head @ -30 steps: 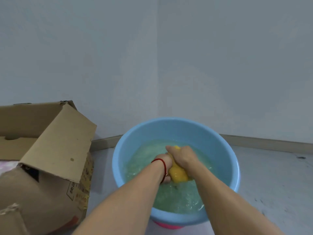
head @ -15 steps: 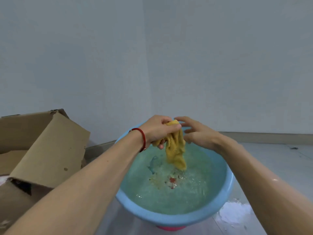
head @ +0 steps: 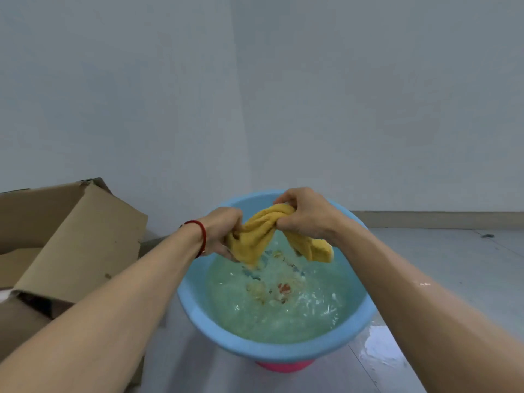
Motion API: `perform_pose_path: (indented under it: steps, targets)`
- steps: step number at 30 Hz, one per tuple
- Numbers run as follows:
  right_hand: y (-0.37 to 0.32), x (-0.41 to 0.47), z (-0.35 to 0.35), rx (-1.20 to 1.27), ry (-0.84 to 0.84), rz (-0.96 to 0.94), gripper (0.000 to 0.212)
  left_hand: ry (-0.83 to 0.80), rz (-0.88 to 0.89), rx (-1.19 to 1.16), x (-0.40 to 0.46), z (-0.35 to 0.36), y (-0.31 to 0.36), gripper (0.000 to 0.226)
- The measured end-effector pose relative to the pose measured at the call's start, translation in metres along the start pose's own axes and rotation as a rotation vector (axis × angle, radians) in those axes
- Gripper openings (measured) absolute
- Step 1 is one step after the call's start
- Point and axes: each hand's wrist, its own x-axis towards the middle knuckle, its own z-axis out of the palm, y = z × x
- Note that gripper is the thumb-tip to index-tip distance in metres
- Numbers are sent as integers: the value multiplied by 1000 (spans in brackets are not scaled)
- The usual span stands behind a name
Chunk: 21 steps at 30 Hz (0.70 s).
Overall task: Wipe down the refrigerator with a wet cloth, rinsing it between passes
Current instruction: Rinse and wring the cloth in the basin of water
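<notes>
A wet yellow cloth [head: 262, 229] is stretched between both hands above a blue basin [head: 198, 310] of greenish water. My left hand [head: 222, 231], with a red band at the wrist, grips the cloth's left part. My right hand [head: 304, 215] grips the cloth higher up, and a loose end hangs down below it on the right. The water under the cloth is rippled, with small bits floating in it. No refrigerator is in view.
An open cardboard box [head: 71, 245] stands on the left, close to the basin. The basin sits on something pink [head: 283, 365] on a grey floor. A wet puddle [head: 380, 347] lies at the basin's right. Pale walls meet in a corner behind.
The cloth went from bunched in both hands down in the water to lifted above it. It now spans both hands, my right hand having taken hold of it.
</notes>
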Motion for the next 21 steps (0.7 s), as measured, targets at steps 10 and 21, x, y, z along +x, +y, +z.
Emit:
perform_pose_path:
  steps: [10,21]
  targets:
    - [-13,-4,0,757,-46,79,42,-436,339,-2,2,54,-13,53]
    - [31,-25,24,1245,-554,417,98,306,1274,794,16,56,3,12]
